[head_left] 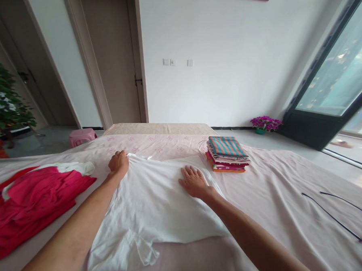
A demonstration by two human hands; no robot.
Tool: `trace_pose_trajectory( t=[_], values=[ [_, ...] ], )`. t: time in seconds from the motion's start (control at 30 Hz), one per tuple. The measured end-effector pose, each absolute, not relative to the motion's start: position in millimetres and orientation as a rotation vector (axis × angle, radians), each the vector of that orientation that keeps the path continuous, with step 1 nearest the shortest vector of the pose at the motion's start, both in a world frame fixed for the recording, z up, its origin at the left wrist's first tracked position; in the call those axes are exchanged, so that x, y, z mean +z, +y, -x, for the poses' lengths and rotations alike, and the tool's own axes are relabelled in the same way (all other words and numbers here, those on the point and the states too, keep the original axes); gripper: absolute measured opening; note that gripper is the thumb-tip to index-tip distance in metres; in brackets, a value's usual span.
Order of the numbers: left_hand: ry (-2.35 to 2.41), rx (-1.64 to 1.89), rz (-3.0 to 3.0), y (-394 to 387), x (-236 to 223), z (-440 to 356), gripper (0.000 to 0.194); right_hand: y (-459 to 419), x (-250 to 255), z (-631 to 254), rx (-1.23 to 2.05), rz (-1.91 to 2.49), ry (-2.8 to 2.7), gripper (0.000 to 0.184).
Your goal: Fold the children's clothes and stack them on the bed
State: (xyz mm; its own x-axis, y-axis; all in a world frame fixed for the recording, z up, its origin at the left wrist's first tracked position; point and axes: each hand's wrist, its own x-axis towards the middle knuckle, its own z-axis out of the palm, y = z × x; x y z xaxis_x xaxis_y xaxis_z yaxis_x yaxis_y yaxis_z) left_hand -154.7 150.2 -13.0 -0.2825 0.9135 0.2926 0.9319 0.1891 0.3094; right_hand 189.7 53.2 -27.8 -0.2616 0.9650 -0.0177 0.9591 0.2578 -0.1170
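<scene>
A white shirt [159, 203] lies spread on the pale pink sheet, with a bunched sleeve toward me. At its far left corner my left hand [118, 164] is closed, pinching the cloth. My right hand [193, 181] rests flat on the far right part of the shirt, fingers stretched out. Just beyond the right hand stands a stack of folded cloths [227, 154], with a blue and orange striped one on top. Left of my left arm lies a heap of red clothing [41, 197] with some white cloth behind it.
The pink sheet [274, 205] covers the surface, wrinkled at the right. A pair of glasses [334, 216] lies near the right edge. Past the far edge are a pink stool [83, 137], a potted purple flower [265, 123] and a leafy plant [7, 98].
</scene>
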Motion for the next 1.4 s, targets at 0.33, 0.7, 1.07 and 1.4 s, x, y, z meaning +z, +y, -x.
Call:
trace_pose_trajectory(
  t=[0.33,0.7,1.07,1.4],
  values=[
    [-2.061,-0.657,2.162,103.1,-42.3,114.8,0.033,103.2,-15.2,-177.0,0.048,1.949,-2.136,0.046],
    [-1.901,-0.531,2.25,99.8,-68.3,126.3,0.039,154.5,-8.5,-210.0,-0.165,2.151,-2.078,0.033],
    [-2.156,-0.258,2.172,100.3,-67.5,120.4,0.064,167.5,-9.0,-212.5,-0.254,2.178,-2.041,0.04],
    [-2.135,-0.159,2.173,98.6,-65.3,120.4,0.069,97.8,-49.9,-139.1,0.19,1.795,-2.436,0.073]
  ],
)
